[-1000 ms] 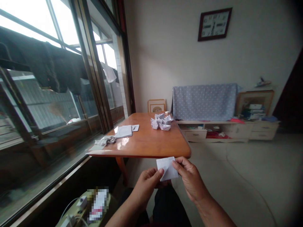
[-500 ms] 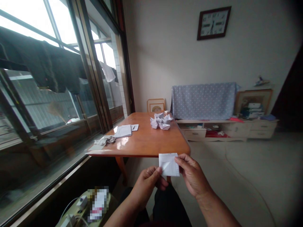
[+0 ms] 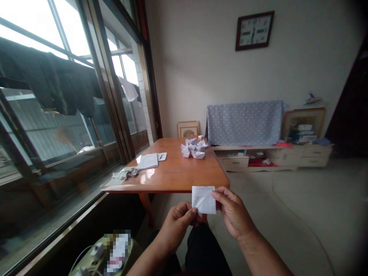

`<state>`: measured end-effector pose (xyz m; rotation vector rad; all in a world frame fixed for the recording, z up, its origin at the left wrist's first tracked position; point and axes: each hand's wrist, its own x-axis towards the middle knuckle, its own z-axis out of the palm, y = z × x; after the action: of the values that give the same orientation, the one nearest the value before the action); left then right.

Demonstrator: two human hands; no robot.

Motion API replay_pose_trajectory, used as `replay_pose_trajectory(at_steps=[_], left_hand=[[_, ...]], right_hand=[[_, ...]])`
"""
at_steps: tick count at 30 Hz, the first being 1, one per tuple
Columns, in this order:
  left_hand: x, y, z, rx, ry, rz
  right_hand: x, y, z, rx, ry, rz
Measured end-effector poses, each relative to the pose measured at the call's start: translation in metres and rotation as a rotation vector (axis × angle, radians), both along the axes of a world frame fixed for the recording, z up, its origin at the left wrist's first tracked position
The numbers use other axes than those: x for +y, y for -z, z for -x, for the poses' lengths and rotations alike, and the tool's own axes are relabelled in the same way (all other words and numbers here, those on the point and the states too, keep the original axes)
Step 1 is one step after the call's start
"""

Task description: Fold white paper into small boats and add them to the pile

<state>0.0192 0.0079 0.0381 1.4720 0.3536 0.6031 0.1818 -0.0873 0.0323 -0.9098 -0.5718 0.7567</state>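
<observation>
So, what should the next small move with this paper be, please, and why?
Probably firm its crease: the left hand and right hand pinch the folded white paper square, and the white paper boats on the orange wooden table look crisply folded.

Sliding glazed windows (image 3: 123, 73) at 9–10 o'clock, strong daylight entering; dark clothes (image 3: 43, 76) hang beyond the glass. Pale plaster wall (image 3: 186, 76) ahead; square wall clock (image 3: 254, 30) at 1 o'clock. Polished wooden surface (image 3: 175, 172) at 12. Low cream cabinet (image 3: 276, 161) at 2 o'clock, blue dotted cloth (image 3: 244, 122) draped behind, framed picture (image 3: 303, 119) at its right end. Pale floor (image 3: 301, 214) at 3 o'clock, room dim.
</observation>
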Motion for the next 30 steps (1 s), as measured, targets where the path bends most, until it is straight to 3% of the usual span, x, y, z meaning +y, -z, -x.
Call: replay_pose_trajectory(at_steps=[4, 6, 10, 12, 15, 17, 20, 24, 26, 30], left_hand=[[0.001, 0.006, 0.000, 0.024, -0.010, -0.083], [0.001, 0.009, 0.002, 0.040, -0.091, -0.210], [0.006, 0.014, 0.005, 0.038, -0.452, -0.773], [0.010, 0.016, 0.006, 0.047, -0.540, -1.074], [0.015, 0.017, 0.005, 0.102, -0.468, -1.366], [0.018, 0.017, 0.003, 0.109, -0.378, -1.403], [0.019, 0.017, 0.000, 0.046, -0.306, -1.136], [0.016, 0.014, -0.003, -0.037, -0.187, -0.310], [0.014, 0.012, -0.004, -0.090, -0.107, 0.008], [0.013, 0.013, -0.003, -0.148, -0.011, 0.237]], right_hand=[[0.001, 0.000, -0.001, 0.005, -0.007, -0.004], [0.002, -0.001, 0.000, 0.004, 0.032, -0.013], [0.006, -0.003, 0.004, 0.024, 0.073, -0.037], [0.009, -0.002, 0.009, 0.026, 0.074, -0.034], [0.013, 0.003, 0.019, 0.017, 0.059, -0.006], [0.015, 0.007, 0.024, 0.010, 0.028, 0.009], [0.015, 0.011, 0.023, -0.027, 0.033, 0.012], [0.014, 0.015, 0.012, -0.063, 0.169, 0.072], [0.015, 0.017, 0.009, -0.084, 0.182, 0.116], [0.018, 0.018, 0.012, -0.179, 0.099, 0.144]])
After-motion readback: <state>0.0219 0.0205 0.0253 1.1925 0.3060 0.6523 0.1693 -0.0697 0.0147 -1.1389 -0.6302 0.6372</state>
